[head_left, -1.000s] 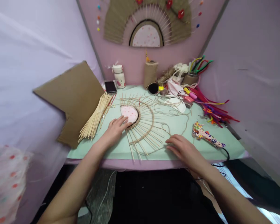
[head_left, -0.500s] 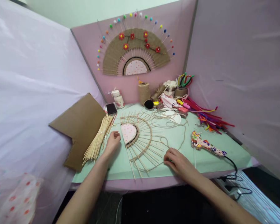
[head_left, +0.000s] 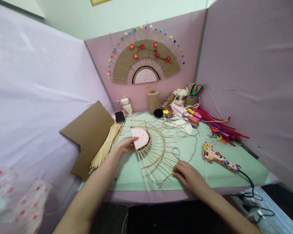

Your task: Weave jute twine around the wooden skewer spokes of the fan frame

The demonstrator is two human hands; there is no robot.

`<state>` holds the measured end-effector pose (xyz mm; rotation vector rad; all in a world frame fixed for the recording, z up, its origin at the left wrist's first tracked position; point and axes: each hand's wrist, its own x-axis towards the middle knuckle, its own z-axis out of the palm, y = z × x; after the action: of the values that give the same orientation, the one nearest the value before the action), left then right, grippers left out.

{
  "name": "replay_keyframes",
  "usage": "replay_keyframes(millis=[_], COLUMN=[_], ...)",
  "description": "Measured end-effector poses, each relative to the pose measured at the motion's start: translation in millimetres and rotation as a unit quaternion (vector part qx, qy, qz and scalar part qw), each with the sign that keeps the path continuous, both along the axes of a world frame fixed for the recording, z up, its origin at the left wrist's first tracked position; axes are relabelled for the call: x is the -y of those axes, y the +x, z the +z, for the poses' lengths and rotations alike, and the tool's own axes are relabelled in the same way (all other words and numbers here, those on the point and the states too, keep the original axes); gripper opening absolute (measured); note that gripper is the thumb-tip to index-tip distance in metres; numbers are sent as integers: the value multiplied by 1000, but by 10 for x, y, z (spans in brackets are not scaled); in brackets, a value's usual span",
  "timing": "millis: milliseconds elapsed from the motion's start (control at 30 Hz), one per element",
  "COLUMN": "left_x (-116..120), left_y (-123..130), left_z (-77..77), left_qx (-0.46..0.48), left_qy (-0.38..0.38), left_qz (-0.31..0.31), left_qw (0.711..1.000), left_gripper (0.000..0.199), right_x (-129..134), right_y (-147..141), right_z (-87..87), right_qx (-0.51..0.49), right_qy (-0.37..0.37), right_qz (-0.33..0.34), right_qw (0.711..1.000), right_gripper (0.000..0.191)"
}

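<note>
A fan frame of thin sticks spreads from a pink dotted half-circle edged in black, with twine woven in an arc through the sticks. My left hand grips the straight left edge of the half-circle, thumb on top. Close to the stick tips at the lower right, my right hand is closed in a pinch on the twine, its fingertips partly hidden. Loose twine curls across the table beyond that hand. A bundle of sticks lies left of the frame.
A patterned glue gun lies at the right, its cord over the edge. Cardboard leans at the left. Behind are a twine spool, a white bottle, pipe cleaners and a finished fan on the board.
My left hand has moved right, from beside the half-circle onto its edge, and now grips it. The fan frame is slightly turned. The camera view has shifted a little.
</note>
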<state>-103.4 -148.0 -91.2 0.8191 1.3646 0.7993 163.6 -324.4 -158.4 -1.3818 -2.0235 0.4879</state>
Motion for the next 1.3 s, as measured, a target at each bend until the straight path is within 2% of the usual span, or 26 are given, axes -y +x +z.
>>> replay_keyframes(millis=[133,333,467,567,667,867,967,1100,1200,1300], left_x=[59,86,82,60,37,44,66,77,67,62], left_y=[-82,-353,-280,-78,181,607,670,635,599,585], left_z=[168,555,678,630,493,173,52,-47,-71,-64], left_qx=[47,87,153,223,280,360,375,389,374,368], left_qy=[35,178,271,285,269,231,220,218,225,234], left_qz=[-24,34,88,114,115,98,91,86,102,116], left_qw=[998,980,946,925,914,898,896,891,894,892], left_gripper=[25,28,34,38,41,33,34,32,32,33], right_x=[9,31,-11,-67,-100,-110,-129,-146,-138,-127], right_y=[4,-11,7,60,133,242,282,307,266,187], right_z=[-12,82,220,321,378,345,300,260,263,281], right_qx=[0,-55,-93,-138,-198,-295,-286,-269,-319,-387], right_qy=[-2,37,79,61,23,-13,-29,9,18,-33], right_qz=[2,24,-30,-94,-145,-170,-181,-188,-175,-134], right_qw=[1000,998,992,984,969,940,941,945,931,912], right_gripper=[12,15,14,17,23,23,25,34,40,36])
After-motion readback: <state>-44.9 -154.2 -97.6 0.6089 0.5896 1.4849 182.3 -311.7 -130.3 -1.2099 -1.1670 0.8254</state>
